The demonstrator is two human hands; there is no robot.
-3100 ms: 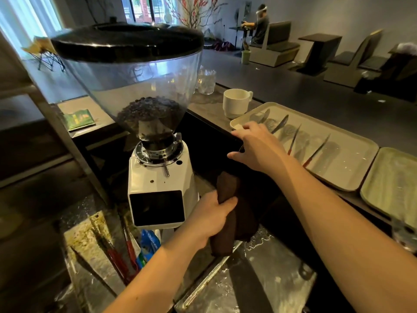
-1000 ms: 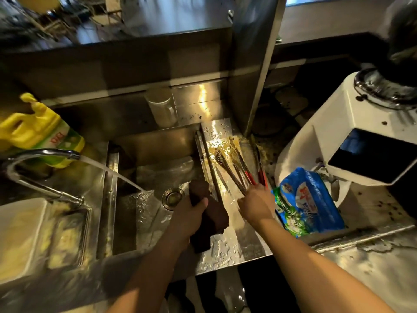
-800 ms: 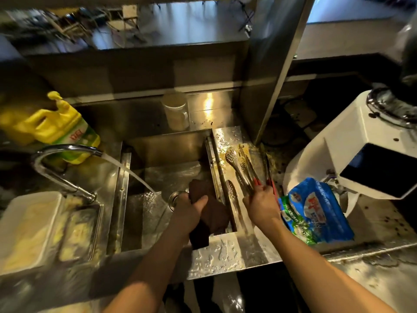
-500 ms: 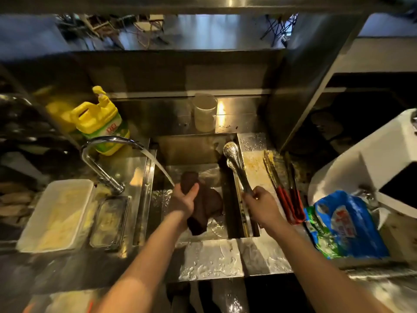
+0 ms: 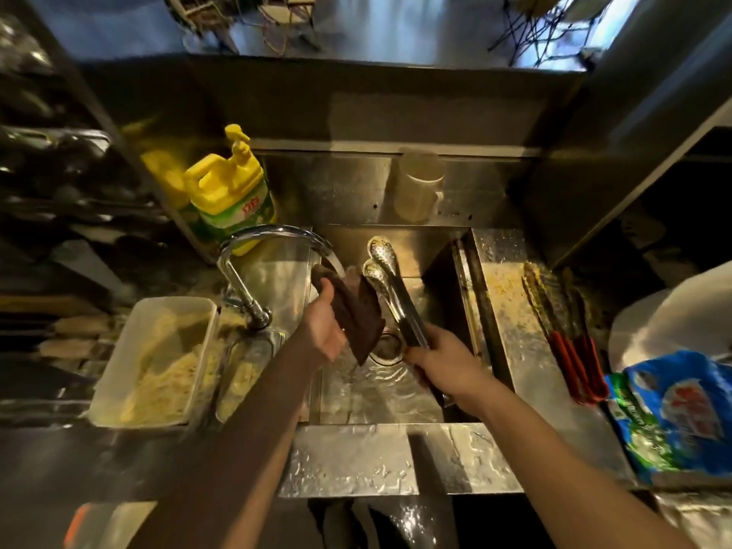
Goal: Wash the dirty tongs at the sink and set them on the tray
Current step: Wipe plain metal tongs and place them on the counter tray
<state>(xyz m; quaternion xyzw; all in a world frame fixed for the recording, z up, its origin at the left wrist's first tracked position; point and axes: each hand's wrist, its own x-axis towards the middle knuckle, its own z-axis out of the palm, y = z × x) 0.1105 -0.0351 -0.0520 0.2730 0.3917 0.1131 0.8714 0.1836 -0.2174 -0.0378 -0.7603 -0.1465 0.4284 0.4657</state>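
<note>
I see the right hand (image 5: 445, 360) gripping the handle end of the steel tongs with perforated spoon tips (image 5: 390, 287), angled over the stainless sink basin (image 5: 380, 394) so, I judge, runoff falls inside it. The left hand (image 5: 323, 328) clutches a dark brown cloth (image 5: 354, 311) under the stream from the curved chrome faucet (image 5: 253, 267), probably to wet it for scrubbing. Right of the basin, red-handled tongs (image 5: 566, 330) lie on a soiled, wet steel drainboard (image 5: 523, 342); behind the basin stands a yellow detergent jug (image 5: 231, 192). The tray is out of view.
</note>
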